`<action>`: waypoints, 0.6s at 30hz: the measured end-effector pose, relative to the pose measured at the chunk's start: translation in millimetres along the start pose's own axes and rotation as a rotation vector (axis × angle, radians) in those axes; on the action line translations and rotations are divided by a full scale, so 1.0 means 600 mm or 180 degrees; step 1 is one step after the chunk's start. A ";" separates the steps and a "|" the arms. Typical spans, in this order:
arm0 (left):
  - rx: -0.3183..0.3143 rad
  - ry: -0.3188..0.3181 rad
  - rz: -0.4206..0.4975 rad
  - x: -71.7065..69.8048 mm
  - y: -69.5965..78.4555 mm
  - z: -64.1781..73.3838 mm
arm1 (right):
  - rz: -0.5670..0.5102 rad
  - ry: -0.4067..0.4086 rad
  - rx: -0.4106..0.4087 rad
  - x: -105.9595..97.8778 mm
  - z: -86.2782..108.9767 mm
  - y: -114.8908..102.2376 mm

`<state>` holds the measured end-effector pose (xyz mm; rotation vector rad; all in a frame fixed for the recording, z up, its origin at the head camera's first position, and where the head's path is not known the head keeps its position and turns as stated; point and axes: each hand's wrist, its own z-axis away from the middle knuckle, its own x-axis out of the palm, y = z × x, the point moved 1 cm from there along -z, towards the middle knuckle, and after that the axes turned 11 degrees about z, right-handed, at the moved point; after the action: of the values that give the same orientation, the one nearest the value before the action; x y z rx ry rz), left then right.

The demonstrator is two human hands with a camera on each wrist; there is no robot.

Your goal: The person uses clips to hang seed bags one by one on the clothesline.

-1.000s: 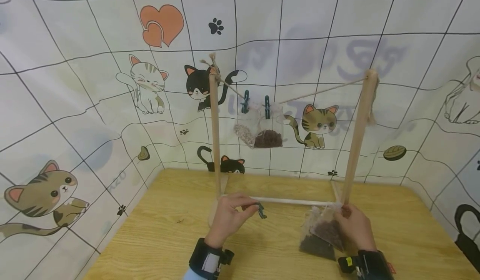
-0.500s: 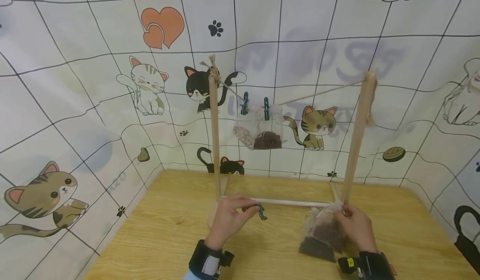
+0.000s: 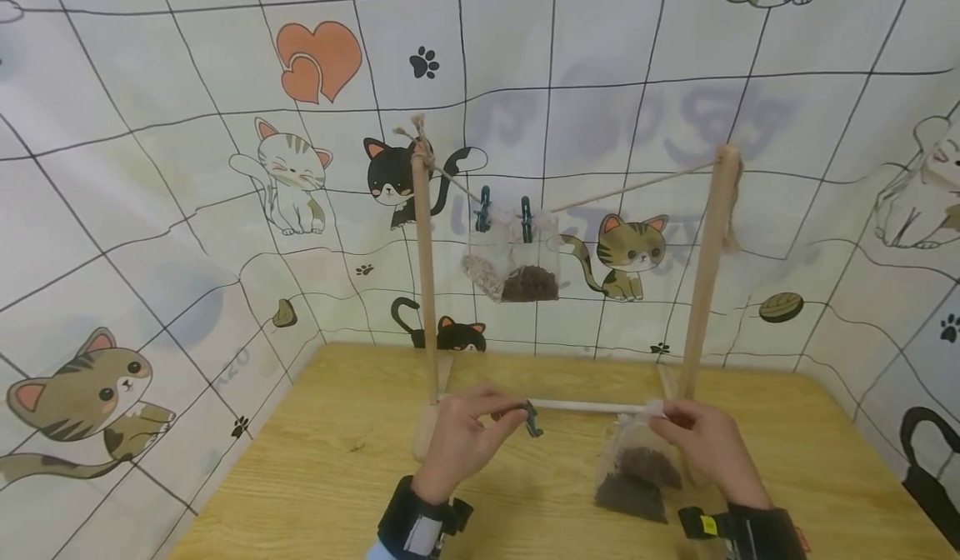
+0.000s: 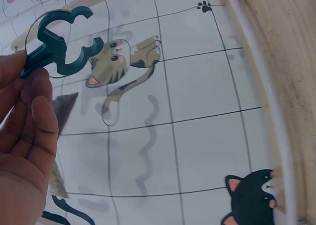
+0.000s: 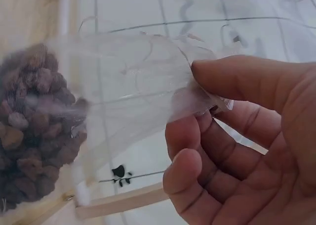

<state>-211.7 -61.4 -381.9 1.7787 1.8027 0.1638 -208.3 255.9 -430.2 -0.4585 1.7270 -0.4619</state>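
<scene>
My left hand [image 3: 465,439] pinches a dark green clothespin [image 4: 57,44] by its handles; its jaws stand spread in the left wrist view. My right hand [image 3: 712,443] pinches the top of a sheer mesh bag [image 5: 133,81] holding reddish-brown stones [image 5: 37,131]. Behind and below that bag, another bag with dark contents [image 3: 630,496] is on the table. Farther back, a twine line [image 3: 633,187] sags between two wooden posts. Two clothespins hold a bag of pale bits [image 3: 482,274] and a bag of brown bits [image 3: 531,283] on it.
The left post [image 3: 425,277] and right post [image 3: 705,277] rise from a wooden stand on the table [image 3: 345,443]. A white rod [image 3: 585,406] joins them low down. A cat-printed sheet [image 3: 585,35] covers the walls. A black strap-like thing [image 3: 930,468] shows at right.
My right hand has moved slightly left and turned, bringing the bag of reddish-brown stones along. The left hand keeps its clothespin and has barely moved. The head view has shifted a little.
</scene>
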 end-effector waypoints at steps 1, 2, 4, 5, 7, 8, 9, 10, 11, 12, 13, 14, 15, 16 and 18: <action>0.0009 -0.0009 -0.0007 0.001 -0.003 -0.002 | 0.0012 0.0037 -0.0041 -0.004 0.000 -0.006; 0.0046 -0.0023 -0.0021 0.002 -0.007 -0.006 | 0.0010 0.0100 -0.0083 -0.008 -0.001 -0.011; 0.0144 -0.0054 -0.0053 0.003 -0.011 -0.016 | 0.0009 0.0242 -0.0164 -0.016 -0.004 -0.023; 0.0193 -0.0068 -0.0068 0.003 -0.010 -0.023 | 0.0003 0.0331 -0.0202 -0.019 -0.006 -0.029; 0.0325 -0.0083 -0.0104 0.003 -0.003 -0.042 | -0.0022 0.0524 -0.0281 -0.027 -0.011 -0.041; 0.0397 -0.0086 -0.0117 0.002 0.002 -0.053 | -0.0037 0.0615 -0.0314 -0.031 -0.014 -0.048; 0.0454 -0.0085 -0.0104 0.002 0.008 -0.065 | -0.0035 0.0706 -0.0358 -0.036 -0.017 -0.055; 0.0517 -0.0087 -0.0095 0.001 0.014 -0.077 | -0.0048 0.0796 -0.0419 -0.041 -0.021 -0.063; 0.0570 -0.0083 -0.0095 0.001 0.019 -0.090 | -0.0056 0.0888 -0.0478 -0.046 -0.025 -0.071; 0.0619 -0.0078 -0.0077 0.000 0.024 -0.104 | -0.0076 0.0975 -0.0537 -0.051 -0.029 -0.079; 0.0663 -0.0077 -0.0064 0.000 0.029 -0.117 | -0.0086 0.1054 -0.0589 -0.057 -0.033 -0.087; 0.0692 -0.0086 -0.0066 -0.001 0.034 -0.130 | -0.0104 0.1109 -0.0630 -0.063 -0.037 -0.095; 0.0709 -0.0097 -0.0059 -0.003 0.039 -0.143 | -0.0133 0.1148 -0.0669 -0.068 -0.041 -0.102; 0.0720 -0.0107 -0.0074 -0.004 0.044 -0.156 | -0.0169 0.1174 -0.0693 -0.074 -0.046 -0.109; 0.0730 -0.0134 -0.0067 -0.008 0.052 -0.181 | -0.0249 0.1167 -0.0706 -0.085 -0.055 -0.123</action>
<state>-237.4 -28.6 -276.6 1.9023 1.8709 -0.0921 -227.0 222.9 -342.3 -0.6317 2.1327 -0.4309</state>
